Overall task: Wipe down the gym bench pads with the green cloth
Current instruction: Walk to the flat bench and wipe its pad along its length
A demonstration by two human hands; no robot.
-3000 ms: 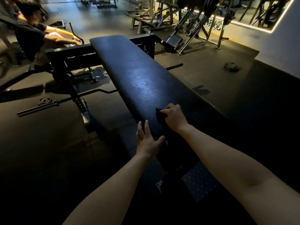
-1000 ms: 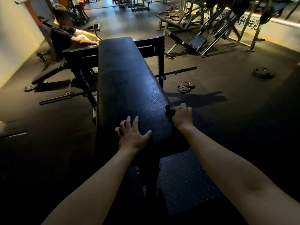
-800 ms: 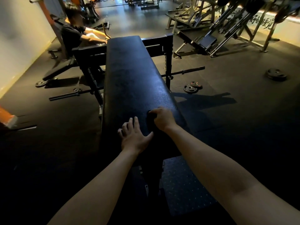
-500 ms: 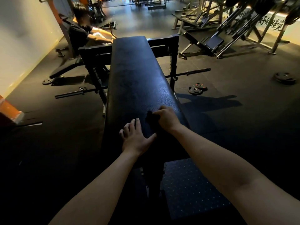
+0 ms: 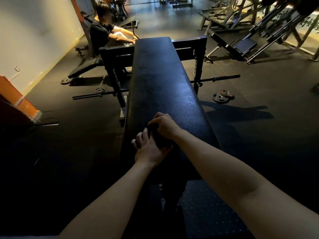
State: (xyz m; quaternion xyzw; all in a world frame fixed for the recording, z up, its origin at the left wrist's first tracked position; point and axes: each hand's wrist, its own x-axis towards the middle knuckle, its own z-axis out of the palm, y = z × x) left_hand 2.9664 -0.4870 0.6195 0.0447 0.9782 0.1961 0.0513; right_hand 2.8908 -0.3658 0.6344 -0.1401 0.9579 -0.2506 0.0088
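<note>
**Cloth crosses the near end of the bench**

The right hand point(image 5: 165, 125) has swept the cloth point(image 5: 158, 138) across the bench pad point(image 5: 160, 80) from its right edge. It is now close beside the left hand point(image 5: 150, 150), which lies flat with loosely spread fingers, holding nothing. The right fingers curl over the cloth and press it down. I judge this strip done and the far length still to wipe. The cloth is bunched and looks almost black in the dim light.

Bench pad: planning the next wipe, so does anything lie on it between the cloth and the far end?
Nothing visible does. The right hand grips the cloth at the near end of the pad; the left hand rests beside it, nearer the camera, not ahead.
</note>
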